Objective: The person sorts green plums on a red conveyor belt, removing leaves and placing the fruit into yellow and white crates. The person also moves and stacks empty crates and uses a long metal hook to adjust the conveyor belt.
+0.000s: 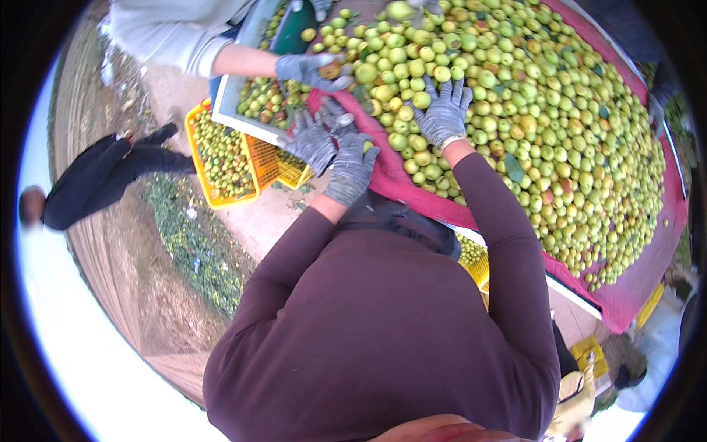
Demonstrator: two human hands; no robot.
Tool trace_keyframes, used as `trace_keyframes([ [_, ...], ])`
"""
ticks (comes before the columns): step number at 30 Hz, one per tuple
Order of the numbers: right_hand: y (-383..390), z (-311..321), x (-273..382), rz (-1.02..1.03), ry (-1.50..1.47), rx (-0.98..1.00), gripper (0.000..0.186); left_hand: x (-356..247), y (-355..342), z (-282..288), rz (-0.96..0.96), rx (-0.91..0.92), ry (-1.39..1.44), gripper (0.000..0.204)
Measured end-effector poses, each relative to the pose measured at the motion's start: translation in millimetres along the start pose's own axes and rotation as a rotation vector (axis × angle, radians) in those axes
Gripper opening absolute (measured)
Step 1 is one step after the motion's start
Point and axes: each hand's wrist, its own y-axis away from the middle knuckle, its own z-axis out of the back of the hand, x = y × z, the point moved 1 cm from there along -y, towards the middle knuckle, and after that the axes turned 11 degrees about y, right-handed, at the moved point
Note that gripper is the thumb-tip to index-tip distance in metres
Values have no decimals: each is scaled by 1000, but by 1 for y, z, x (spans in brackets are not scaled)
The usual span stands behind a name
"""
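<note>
My left hand (351, 174), in a grey knit glove, is at the near left edge of a heaped table, its fingers curled round a small round green fruit (367, 146). My right hand (445, 116), also gloved, rests palm down with fingers spread on the pile of yellow-green fruit (508, 88), some with reddish-brown patches. Beside my left hand, grey gloves (312, 141) lie at the table edge with no arm visible in them. Across from it, a co-worker's gloved hand (309, 69) holds a brownish-red fruit (330, 71).
Red cloth (390, 177) lines the table under the heap. A white-edged chute (232, 99) with fruit adjoins on the left. Beneath it stands a yellow crate (197, 151) of fruit; another yellow crate (475, 261) shows below the table. A person in dark clothes (110, 169) is at far left.
</note>
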Motion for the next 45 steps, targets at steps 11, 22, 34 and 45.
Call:
trace_keyframes([
  [11,-9,8,20,115,-207,-13,63,1,-13,47,138,-206,-514,31],
  [22,55,25,23,165,-595,-255,29,37,-6,11,89,-409,-198,72],
  [34,81,41,-31,79,-321,-160,69,-38,-22,37,226,-60,-26,33],
  [45,78,24,15,126,-213,327,111,45,23,111,213,-398,856,16],
])
